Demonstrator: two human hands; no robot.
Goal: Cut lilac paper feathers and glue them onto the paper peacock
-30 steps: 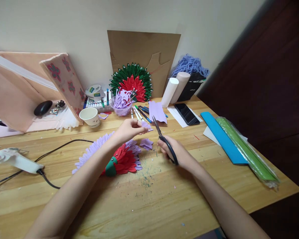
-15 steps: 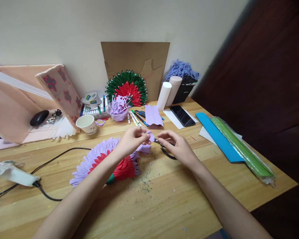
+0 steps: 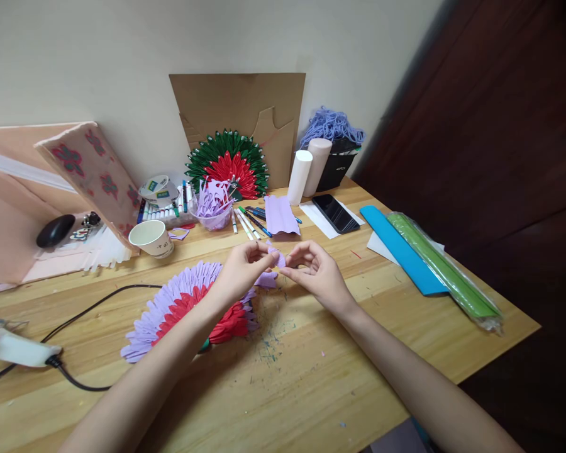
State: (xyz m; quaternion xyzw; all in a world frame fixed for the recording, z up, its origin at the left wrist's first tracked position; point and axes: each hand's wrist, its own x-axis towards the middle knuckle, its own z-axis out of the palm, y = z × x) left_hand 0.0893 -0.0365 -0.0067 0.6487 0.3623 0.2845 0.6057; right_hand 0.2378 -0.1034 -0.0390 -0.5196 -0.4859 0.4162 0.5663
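Observation:
A small purple crepe paper piece (image 3: 277, 257) is pinched in the fingertips of my left hand (image 3: 241, 269). My right hand (image 3: 317, 274) meets it from the other side, thumb and fingers closed at its right edge. Under my left forearm lies a fan-shaped paper piece (image 3: 174, 308) with purple outer petals and red inner ones; a bit of green shows at its base, and the arm covers part of it. Another purple paper scrap (image 3: 266, 280) rests just below my hands. No scissors are visible now.
Behind stand a bowl of purple strips (image 3: 213, 211), markers (image 3: 249, 224), a purple sheet (image 3: 282, 215), a phone (image 3: 336, 212) and a paper cup (image 3: 151, 239). A glue gun (image 3: 19, 346) with its cord lies left; blue paper (image 3: 400, 251) and a green roll (image 3: 443, 270) lie right.
The black-handled scissors in my right hand have gone from sight. My right fingers have come up to the purple piece. The whole view has shifted slightly to the right.

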